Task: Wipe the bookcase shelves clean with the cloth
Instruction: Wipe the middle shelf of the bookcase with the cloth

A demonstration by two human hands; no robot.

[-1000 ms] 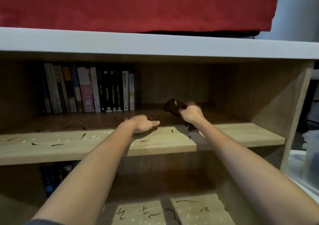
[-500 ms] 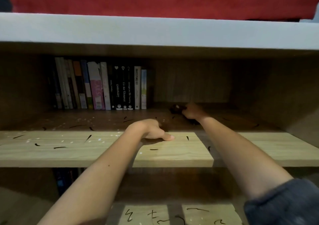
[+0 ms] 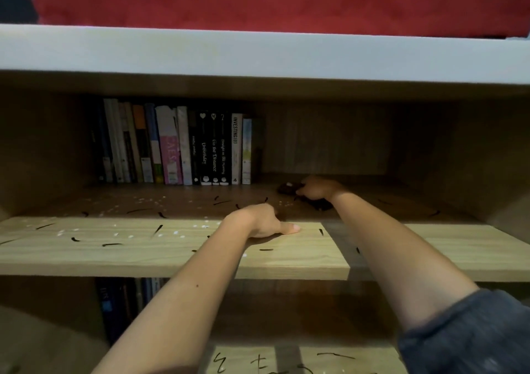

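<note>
The dark cloth (image 3: 288, 187) at centre right shows only as a lump ahead of the right hand (image 3: 317, 188) and a scrap behind its wrist; the rest is lost under the gripping fingers and in deep shadow. On the left hand (image 3: 258, 220), the fingers are hidden behind the knuckles. At lower left, the lower books (image 3: 114, 302) are cut off by the shelf board (image 3: 114, 247) above them, and their spines are too dim to read.

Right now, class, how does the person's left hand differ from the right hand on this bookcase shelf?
The left hand rests near the lit front edge of the shelf; the right hand is deep in the shadow near the back. The left hand holds nothing, while the right hand grips the dark cloth. Both are at the same shelf, bare forearms stretched forward.
</note>
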